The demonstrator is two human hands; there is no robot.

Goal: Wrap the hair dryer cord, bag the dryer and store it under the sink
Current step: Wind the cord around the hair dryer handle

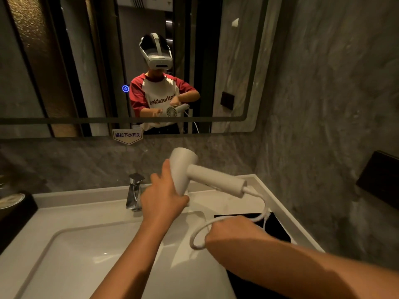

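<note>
A small white label (127, 135) at the lower edge of the mirror (64, 67) reads "提拉下水开关". The reflected shirt (160, 92) bears reversed lettering, partly legible as "thetables".

A square chrome faucet (135, 192) stands just left of the grip (162, 199), a white purple-lettered sign (127, 135) and large wall mirror (86, 61) above. A flat black mat (278, 229) lies right of the grip.

Left hand (160, 197) grips hair dryer (183, 167) barrel over desk (71, 198) back edge, beside faucet (135, 190); right hand (233, 231) holds looped cord (195, 236) near right edge.
</note>
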